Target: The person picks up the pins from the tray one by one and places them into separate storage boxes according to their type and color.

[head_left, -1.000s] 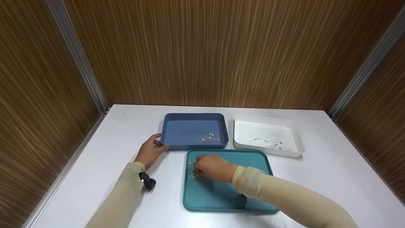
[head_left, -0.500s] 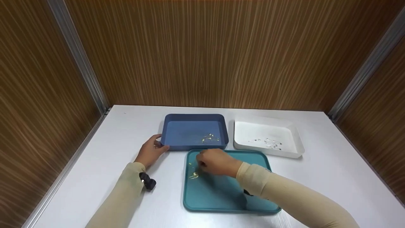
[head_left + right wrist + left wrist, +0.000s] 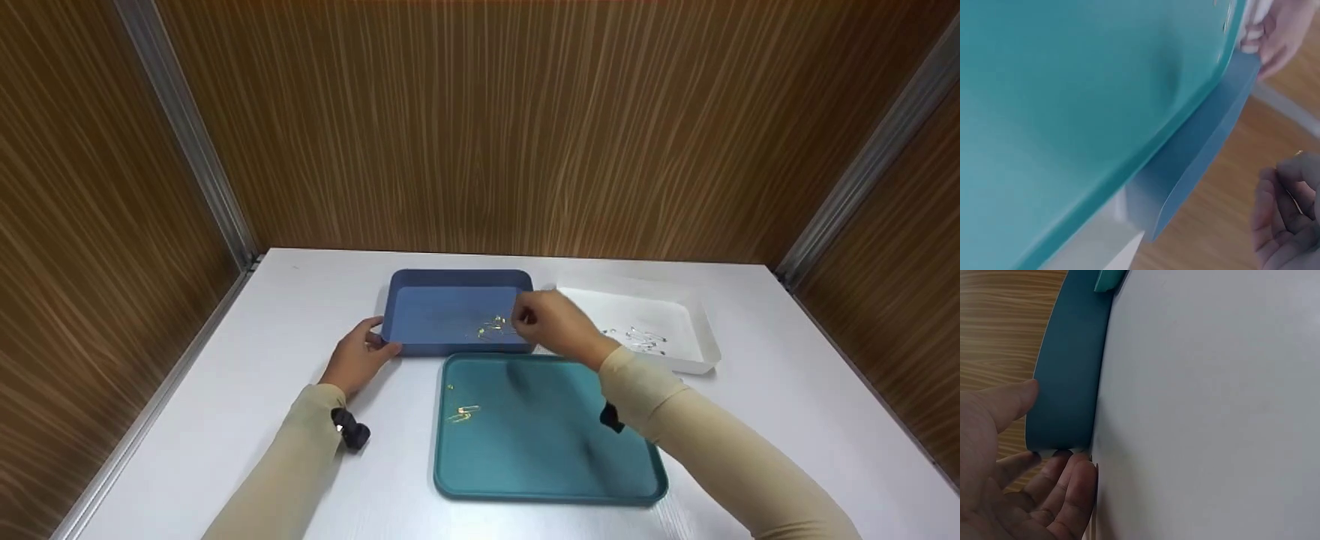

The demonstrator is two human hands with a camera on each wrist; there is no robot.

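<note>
My right hand (image 3: 527, 318) hovers over the near right part of the blue tray (image 3: 420, 281), fingertips pinched together. In the right wrist view a small gold pin (image 3: 1299, 153) shows at the curled fingers (image 3: 1283, 216). Several gold pins (image 3: 495, 326) lie inside the blue tray. My left hand (image 3: 377, 342) holds that tray's near left corner, thumb on the wall (image 3: 1067, 382) and fingers (image 3: 1072, 484) curled at the corner. The teal tray (image 3: 547, 472) sits in front, with gold pins (image 3: 463, 413) near its left side.
A white tray (image 3: 697, 349) with several silver pins (image 3: 639, 339) stands right of the blue one. All three trays sit on a white table (image 3: 247, 360). Wood-panel walls close in the back and both sides.
My right hand has lifted off the teal tray and moved up and right to the blue tray. Gold pins it covered on the teal tray now show. The left hand has stayed put.
</note>
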